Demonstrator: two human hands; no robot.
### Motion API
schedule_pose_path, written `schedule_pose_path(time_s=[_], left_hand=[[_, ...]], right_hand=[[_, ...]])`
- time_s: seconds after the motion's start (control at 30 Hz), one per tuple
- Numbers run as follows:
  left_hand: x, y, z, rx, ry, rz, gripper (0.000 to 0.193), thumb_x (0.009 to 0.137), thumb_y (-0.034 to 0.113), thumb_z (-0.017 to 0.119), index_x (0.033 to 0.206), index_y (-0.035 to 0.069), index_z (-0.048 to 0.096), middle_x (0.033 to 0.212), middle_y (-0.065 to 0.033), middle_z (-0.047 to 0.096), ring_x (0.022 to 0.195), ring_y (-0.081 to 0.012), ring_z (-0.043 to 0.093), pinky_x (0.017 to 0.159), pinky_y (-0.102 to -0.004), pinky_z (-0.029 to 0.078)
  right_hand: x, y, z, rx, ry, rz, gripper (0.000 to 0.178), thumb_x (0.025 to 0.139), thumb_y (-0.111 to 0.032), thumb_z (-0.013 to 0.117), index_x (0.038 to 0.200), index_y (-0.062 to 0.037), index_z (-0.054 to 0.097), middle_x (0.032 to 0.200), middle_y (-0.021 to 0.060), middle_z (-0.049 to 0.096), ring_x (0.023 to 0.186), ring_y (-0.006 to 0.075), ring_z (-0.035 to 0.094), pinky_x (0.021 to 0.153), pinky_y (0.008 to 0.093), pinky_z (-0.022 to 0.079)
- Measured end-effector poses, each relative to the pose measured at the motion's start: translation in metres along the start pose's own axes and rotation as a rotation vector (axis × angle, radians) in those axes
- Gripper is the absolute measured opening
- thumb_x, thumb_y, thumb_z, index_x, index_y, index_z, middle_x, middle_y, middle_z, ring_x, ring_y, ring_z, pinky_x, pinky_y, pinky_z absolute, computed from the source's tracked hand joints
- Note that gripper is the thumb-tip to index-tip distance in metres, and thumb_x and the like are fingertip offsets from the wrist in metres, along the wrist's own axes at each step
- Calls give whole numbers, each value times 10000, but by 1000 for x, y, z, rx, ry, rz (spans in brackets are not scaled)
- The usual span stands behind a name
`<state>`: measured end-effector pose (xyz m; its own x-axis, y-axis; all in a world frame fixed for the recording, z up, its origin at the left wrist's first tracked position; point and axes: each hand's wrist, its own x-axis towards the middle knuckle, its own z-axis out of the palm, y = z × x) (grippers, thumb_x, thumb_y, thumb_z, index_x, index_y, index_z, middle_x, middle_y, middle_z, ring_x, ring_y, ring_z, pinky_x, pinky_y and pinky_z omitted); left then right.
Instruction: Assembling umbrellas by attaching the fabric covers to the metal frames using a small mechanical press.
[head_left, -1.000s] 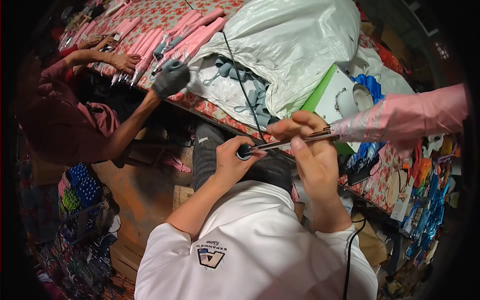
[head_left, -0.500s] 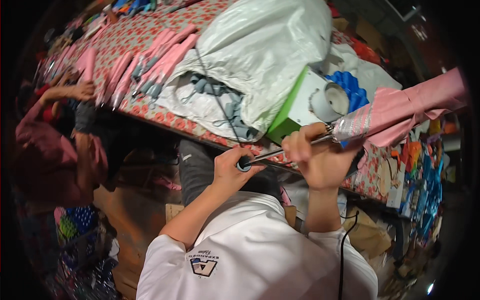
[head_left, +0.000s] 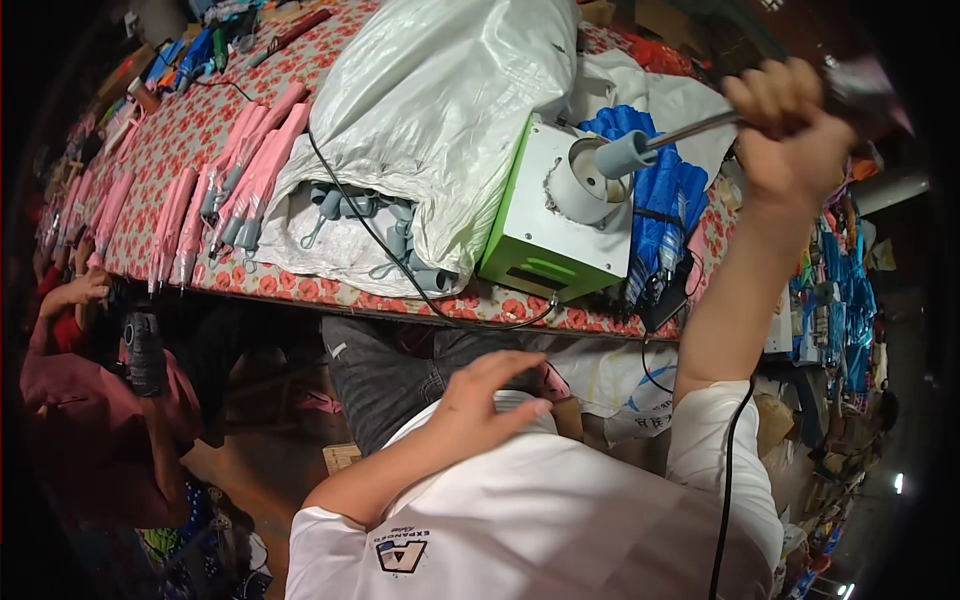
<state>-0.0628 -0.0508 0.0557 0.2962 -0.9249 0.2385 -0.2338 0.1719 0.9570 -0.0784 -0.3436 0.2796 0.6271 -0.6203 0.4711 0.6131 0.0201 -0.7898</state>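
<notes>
My right hand is raised at the right, its fingers wrapped round a folded umbrella near the metal shaft. The umbrella's pink cover is blurred and mostly out of view beyond the hand. A grey plastic handle sits on the shaft's end, tilted at the mouth of a round metal cup; whether they touch, I cannot tell. The cup projects from a white-and-green box-shaped machine. My left hand hovers over my lap, empty, with its fingers stretched out.
A big white sack with grey handles in its mouth lies left of the machine. Pink folded umbrellas lie farther left on the flowered tablecloth. Blue wrapped umbrellas are behind the machine. A co-worker's arm shows at far left.
The umbrella has swung up and away in my right hand, bringing its grey handle to the machine's cup. My left hand has let go of the handle and dropped back.
</notes>
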Motion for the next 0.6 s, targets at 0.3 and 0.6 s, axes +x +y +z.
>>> schedule_pose_path(time_s=[0.3, 0.6], left_hand=[[-5, -12, -11, -67, 184, -109, 371, 823, 116, 702, 1151, -30, 607, 1040, -124, 662, 905, -227, 643, 833, -296, 494], [-20, -1, -36, -724, 496, -202, 301, 901, 175, 626, 1140, -7, 602, 963, -110, 675, 761, -213, 633, 741, -285, 515]], right_hand=[[20, 73, -4, -55, -97, 210, 233, 851, -117, 323, 623, -165, 340, 546, -41, 259, 472, 86, 174, 457, 252, 181], [-101, 48, 43, 788, -432, 427, 307, 881, -89, 359, 591, -190, 359, 448, -100, 225, 352, 19, 123, 337, 196, 136]])
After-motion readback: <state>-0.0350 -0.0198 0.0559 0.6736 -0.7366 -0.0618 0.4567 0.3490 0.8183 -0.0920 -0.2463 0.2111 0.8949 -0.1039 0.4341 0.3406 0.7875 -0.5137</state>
